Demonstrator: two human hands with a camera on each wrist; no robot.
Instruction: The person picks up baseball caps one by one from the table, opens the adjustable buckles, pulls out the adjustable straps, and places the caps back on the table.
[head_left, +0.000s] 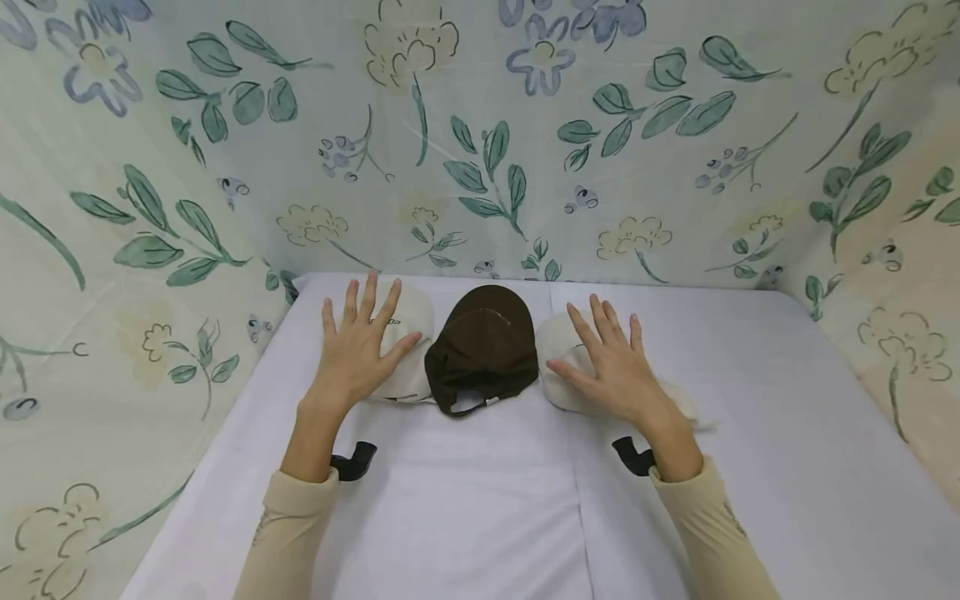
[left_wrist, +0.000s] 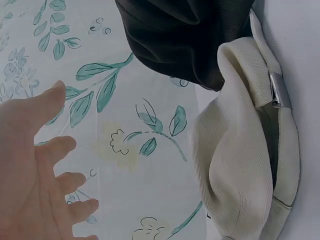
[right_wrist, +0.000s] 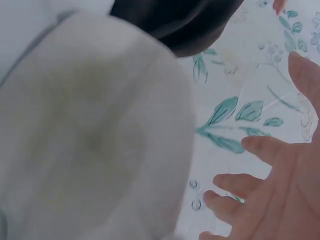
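From the head, both hands hang spread, holding nothing: the left hand (head_left: 352,354) over a cream baseball cap (head_left: 408,379), the right hand (head_left: 613,371) over a white cap (head_left: 562,393). With a brown baseball cap (head_left: 483,342) between, they line the white-covered table's (head_left: 465,508) far edge, perhaps set for equal reach. The brown cap's long axis runs near to far, its strap opening facing the near edge; the white cap's heading is too hidden to tell. The left wrist view shows splayed fingers apart from the cream cap's metal buckle (left_wrist: 281,90). The right wrist view shows parted fingers beside the blurred white cap.
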